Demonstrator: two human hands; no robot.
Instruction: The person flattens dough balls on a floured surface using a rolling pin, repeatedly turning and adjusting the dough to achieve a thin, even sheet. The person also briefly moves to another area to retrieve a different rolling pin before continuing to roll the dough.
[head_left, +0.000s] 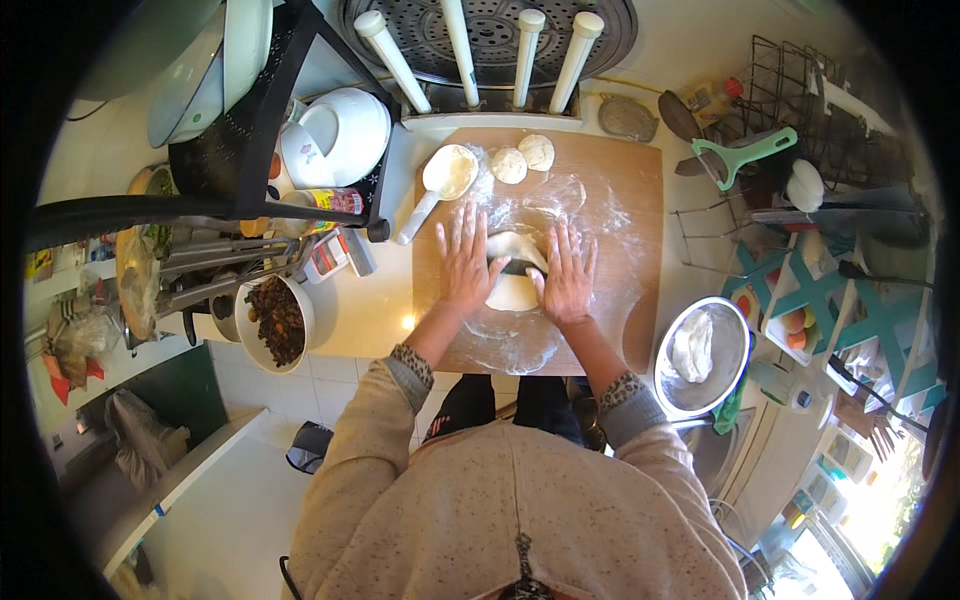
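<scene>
My left hand (466, 262) and my right hand (566, 274) lie flat, palms down and fingers spread, at either side of a flattened piece of dough (513, 294). A dark, bar-like thing, perhaps a rolling pin (519, 267), crosses the dough between my hands; its ends are hidden beneath them. Beyond it the dough's far part looks raised or curled. All this is on a floured wooden board (637, 195). Two dough balls (509, 165) (536, 152) sit near the board's far edge. Left of them lies a white scoop (450, 172) holding flour.
At left, a white bowl (306, 330) holds a dark chopped mixture, below a black rack (259, 150) with bowls. A metal bowl (664, 375) with a pale lump stands right of the board. Beyond the board are white upright posts (529, 60); a green peeler (750, 156) lies far right.
</scene>
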